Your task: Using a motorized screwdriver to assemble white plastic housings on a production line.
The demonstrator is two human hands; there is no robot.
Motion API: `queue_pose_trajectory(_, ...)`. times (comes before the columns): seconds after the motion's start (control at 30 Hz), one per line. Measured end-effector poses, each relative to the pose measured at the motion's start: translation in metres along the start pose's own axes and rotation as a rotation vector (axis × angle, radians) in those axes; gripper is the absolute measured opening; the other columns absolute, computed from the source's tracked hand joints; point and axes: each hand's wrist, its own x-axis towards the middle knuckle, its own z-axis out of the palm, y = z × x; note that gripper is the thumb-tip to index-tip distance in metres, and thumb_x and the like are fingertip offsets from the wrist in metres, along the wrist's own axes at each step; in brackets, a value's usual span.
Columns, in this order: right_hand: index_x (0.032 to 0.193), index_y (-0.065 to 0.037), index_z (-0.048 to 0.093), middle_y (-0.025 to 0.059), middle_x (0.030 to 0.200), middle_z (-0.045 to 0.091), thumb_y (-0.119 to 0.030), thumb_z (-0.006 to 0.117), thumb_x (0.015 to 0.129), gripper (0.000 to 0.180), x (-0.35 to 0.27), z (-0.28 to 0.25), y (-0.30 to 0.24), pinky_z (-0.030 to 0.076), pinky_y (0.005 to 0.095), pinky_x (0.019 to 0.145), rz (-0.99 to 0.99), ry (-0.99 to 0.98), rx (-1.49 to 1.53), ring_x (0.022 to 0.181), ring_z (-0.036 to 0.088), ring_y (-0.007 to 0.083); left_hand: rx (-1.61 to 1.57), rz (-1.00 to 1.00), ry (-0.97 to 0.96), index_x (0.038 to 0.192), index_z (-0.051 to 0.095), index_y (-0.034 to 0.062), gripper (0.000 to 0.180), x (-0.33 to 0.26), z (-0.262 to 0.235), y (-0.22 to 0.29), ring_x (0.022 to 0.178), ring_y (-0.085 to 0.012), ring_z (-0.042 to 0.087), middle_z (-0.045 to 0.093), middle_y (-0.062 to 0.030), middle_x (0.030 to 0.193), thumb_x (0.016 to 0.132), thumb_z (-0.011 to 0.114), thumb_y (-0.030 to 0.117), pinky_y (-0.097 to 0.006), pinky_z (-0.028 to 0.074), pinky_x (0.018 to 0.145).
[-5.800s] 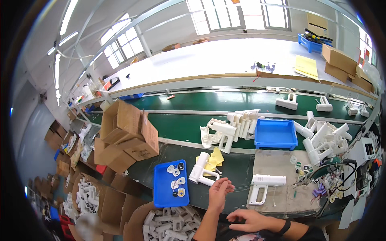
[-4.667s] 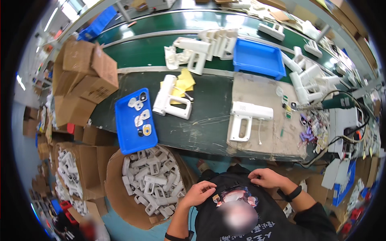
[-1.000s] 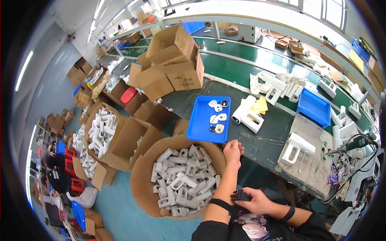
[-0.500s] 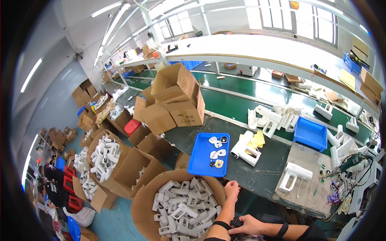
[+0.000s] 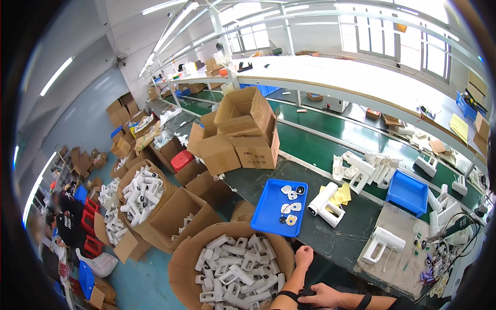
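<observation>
My left hand (image 5: 304,257) is closed with its fingers curled in, beside the table's front edge, and nothing shows in it. My right hand (image 5: 324,296) reaches across from the right, its fingers closed on a small black device (image 5: 307,291) at the black strap (image 5: 288,295) on my left forearm. Left of my arms stands a large round cardboard bin (image 5: 181,258), full of white pistol-shaped plastic housings (image 5: 238,275). On the dark table (image 5: 310,240), a blue tray (image 5: 266,206) carries several small white and black round parts. A white handheld housing (image 5: 327,205) lies beside it near yellow paper (image 5: 341,193).
At right, another white housing (image 5: 382,243) lies on a worn board (image 5: 395,266), near wires and small parts. A blue bin (image 5: 407,192) sits behind. Stacked cardboard boxes (image 5: 248,132) occupy the table's far left, beside a green conveyor (image 5: 330,129). Filled cartons (image 5: 142,194) crowd the floor at left.
The view has tilted and turned a little, so the scene sits lower and more to the right. Both hands keep nearly the same pose, the right still at the left forearm's strap.
</observation>
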Motion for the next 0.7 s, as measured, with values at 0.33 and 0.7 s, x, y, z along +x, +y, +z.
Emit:
queue_pose_trajectory(0.33,0.09,0.004,0.065,0.005,0.081,0.066,-0.025,0.068,0.085,0.03,0.03,-0.016,0.01,0.047,0.0257,0.067,-0.02,0.285,-0.087,0.072,0.057,0.0091,-0.23,-0.183,-0.045,0.091,0.065,0.0027,0.019,-0.025,-0.008,0.013,0.06,-0.0156,0.066,0.066,-0.0089,0.074,0.082,0.058,0.018,-0.026,0.048,0.047)
queue_pose_trajectory(0.7,0.09,0.002,0.065,0.0062,0.077,0.064,-0.015,0.068,0.083,0.018,0.062,-0.091,0.048,0.046,0.0294,0.062,-0.028,0.525,0.186,0.069,0.055,0.0121,-0.943,-0.191,-0.146,0.104,0.056,0.0001,0.023,-0.074,-0.013,0.014,0.073,-0.023,0.063,0.061,-0.0109,0.085,0.081,0.057,-0.004,-0.032,0.054,0.06)
